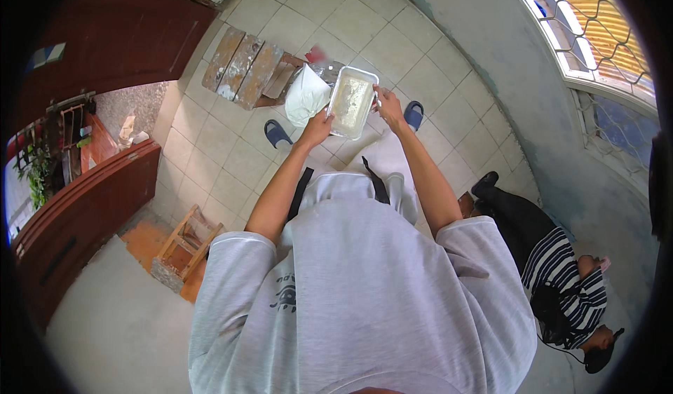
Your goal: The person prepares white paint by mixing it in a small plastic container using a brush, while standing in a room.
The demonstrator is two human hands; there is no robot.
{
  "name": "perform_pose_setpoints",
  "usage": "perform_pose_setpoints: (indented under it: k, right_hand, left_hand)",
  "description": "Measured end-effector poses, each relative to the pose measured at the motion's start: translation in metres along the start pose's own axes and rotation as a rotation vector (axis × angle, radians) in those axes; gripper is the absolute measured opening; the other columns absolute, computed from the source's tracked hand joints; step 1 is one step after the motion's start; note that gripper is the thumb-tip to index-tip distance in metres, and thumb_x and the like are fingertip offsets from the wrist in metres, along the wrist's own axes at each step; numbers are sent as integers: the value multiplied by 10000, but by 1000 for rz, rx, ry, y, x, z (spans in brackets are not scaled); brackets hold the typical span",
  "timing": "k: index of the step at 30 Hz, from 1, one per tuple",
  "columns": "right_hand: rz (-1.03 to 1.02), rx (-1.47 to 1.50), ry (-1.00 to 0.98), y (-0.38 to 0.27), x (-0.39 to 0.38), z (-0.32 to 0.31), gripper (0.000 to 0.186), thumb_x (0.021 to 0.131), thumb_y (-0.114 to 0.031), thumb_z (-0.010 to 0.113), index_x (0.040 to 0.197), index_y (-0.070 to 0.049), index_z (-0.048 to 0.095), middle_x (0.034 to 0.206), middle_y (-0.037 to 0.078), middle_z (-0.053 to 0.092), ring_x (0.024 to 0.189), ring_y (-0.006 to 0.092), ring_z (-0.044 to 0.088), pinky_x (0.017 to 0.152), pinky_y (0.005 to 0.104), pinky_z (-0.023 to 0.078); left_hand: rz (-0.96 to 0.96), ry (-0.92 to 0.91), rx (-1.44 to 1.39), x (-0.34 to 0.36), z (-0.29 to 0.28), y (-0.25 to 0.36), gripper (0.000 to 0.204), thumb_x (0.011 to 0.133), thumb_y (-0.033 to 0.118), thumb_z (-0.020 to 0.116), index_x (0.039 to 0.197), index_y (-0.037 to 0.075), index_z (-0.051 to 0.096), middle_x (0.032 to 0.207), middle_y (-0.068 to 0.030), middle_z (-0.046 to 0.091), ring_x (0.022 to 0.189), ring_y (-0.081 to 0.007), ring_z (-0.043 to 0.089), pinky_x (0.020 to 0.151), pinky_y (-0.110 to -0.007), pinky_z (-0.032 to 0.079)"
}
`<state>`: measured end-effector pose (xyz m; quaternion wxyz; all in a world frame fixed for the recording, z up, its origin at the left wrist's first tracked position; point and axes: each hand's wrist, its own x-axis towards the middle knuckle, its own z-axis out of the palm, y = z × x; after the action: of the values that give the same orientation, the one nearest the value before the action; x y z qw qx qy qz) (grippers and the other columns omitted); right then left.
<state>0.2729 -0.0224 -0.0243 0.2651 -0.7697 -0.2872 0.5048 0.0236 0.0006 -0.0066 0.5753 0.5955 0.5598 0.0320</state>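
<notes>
Out in front of me, both my hands hold a shallow rectangular tray (352, 106) with a pale rim. Something pale and whitish coats its bottom; what it is I cannot make out. My left hand (320, 127) grips the near left edge, fingers closed. On the right edge, my right hand (387, 106) is closed around the rim. Left of the tray is a white plastic bag (307, 98), close beside a worn wooden bench (245, 68). A small red thing (315, 53) lies behind the bag, too blurred to name.
Pale tiles (210, 141) cover the floor around my blue slippers (414, 116). A small wooden stool (188, 243) stands at the lower left, near an open dark red door (84, 219). Another person (554, 268) in a striped shirt is at the right, by a wall with a grilled window (596, 36).
</notes>
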Motion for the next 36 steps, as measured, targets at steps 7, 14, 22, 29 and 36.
perform_pose_setpoints:
  k: [7,14,22,29,36]
  right_hand:
    - [-16,-6,-163,-7,-15,-18,534,1009,-482,562,1053,37,679,846,182,723,791,320,700,767,432,543]
    - [-201,-364,-51,-14,-8,-13,597,956,-488,647,1174,68,628,985,251,737,957,392,720,869,455,549]
    - [-432,-479,318,-55,-52,6,480,947,-329,663,1253,27,564,1222,263,614,1157,428,569,997,496,437]
    - [-752,-556,299,-100,-107,52,439,917,-160,656,1303,-8,512,1288,212,537,1223,392,465,1050,539,335]
    - [-259,-309,571,-27,-105,59,497,951,-149,672,1334,71,445,1288,250,453,1190,351,485,1034,488,376]
  left_hand:
    - [-175,-37,-35,15,14,-9,548,988,347,603,1448,61,522,1222,-285,671,1147,-415,658,981,-463,510]
    - [44,31,148,3,-15,6,831,892,507,713,1465,-45,473,1254,-258,675,1167,-382,665,998,-433,516]
    - [-248,27,-263,-1,-48,-66,671,967,572,616,1419,79,559,1222,-158,699,990,-248,713,781,-375,569]
    - [-343,327,-297,-4,-44,-173,404,939,326,709,1202,23,665,1045,-158,754,951,-271,730,857,-376,558]
    - [-308,197,-601,-8,-18,-174,391,965,263,706,1268,30,621,1069,-102,700,859,-173,708,706,-298,570]
